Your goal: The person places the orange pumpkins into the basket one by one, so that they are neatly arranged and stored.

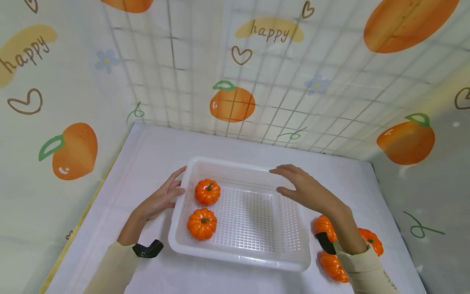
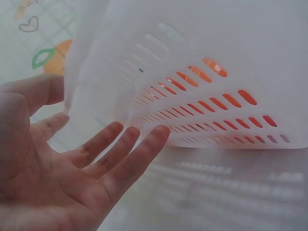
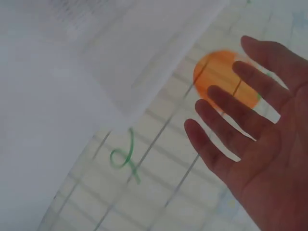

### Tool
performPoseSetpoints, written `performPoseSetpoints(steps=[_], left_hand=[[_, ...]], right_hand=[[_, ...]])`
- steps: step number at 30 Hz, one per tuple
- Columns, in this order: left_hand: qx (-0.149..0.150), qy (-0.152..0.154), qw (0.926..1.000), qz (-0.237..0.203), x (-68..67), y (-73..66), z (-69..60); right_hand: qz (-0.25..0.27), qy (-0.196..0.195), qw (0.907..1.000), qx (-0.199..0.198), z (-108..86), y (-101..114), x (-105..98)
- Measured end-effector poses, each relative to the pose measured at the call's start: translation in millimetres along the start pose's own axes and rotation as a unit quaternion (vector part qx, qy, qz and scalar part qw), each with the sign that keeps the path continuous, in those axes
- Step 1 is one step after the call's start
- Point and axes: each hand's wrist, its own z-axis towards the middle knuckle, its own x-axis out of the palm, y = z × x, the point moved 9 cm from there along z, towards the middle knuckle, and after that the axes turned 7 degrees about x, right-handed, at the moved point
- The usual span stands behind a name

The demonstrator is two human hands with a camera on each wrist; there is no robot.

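Observation:
A white perforated plastic basket sits on the table, with an orange pumpkin and a second orange pumpkin at the left of its floor. My left hand is at the basket's left side; in the left wrist view its loosely extended fingers reach to the outer wall and rim. Over the basket's right far part is my right hand, fingers spread and nothing held. The right wrist view shows that palm bare, apart from the basket.
Right of the basket lie more pumpkins, partly hidden by my right forearm. A white cloth covers the table. Behind and on both sides stand walls of printed sheeting with orange fruit drawings.

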Motion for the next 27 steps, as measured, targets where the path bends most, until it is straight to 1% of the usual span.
performPoseSetpoints(steps=[3,6,8,12,16,21,24,27], left_hand=[[0.001,0.004,1.0000,-0.001,0.2,-1.6,0.6],[0.001,0.005,1.0000,-0.002,-0.4,-2.0,1.7],[0.003,0.004,1.0000,0.001,-1.1,-1.7,2.3],[0.003,0.002,1.0000,0.008,-2.3,-0.2,2.2],[0.003,0.002,0.9999,0.010,-2.0,-0.1,1.1],[0.001,0.000,0.9999,0.011,-0.9,-0.8,0.1],[0.001,0.002,1.0000,0.008,-0.1,-1.0,-0.2],[0.002,0.003,1.0000,0.005,0.3,-0.5,-0.6]], right_hand=[[0.011,-0.027,0.9993,0.022,-15.2,-23,-13],[0.021,-0.045,0.9978,0.044,-31.6,-42,-24],[0.020,-0.051,0.9966,0.061,-40.9,-55,-29],[0.017,-0.049,0.9922,0.114,-55.9,-83,-29],[0.021,-0.032,0.9850,0.168,-68.5,-115,-19],[0.036,-0.006,0.9742,0.223,-85.6,-152,7],[0.045,0.015,0.9646,0.259,-95.7,-170,25],[0.052,0.035,0.9545,0.292,-103.0,-182,39]])
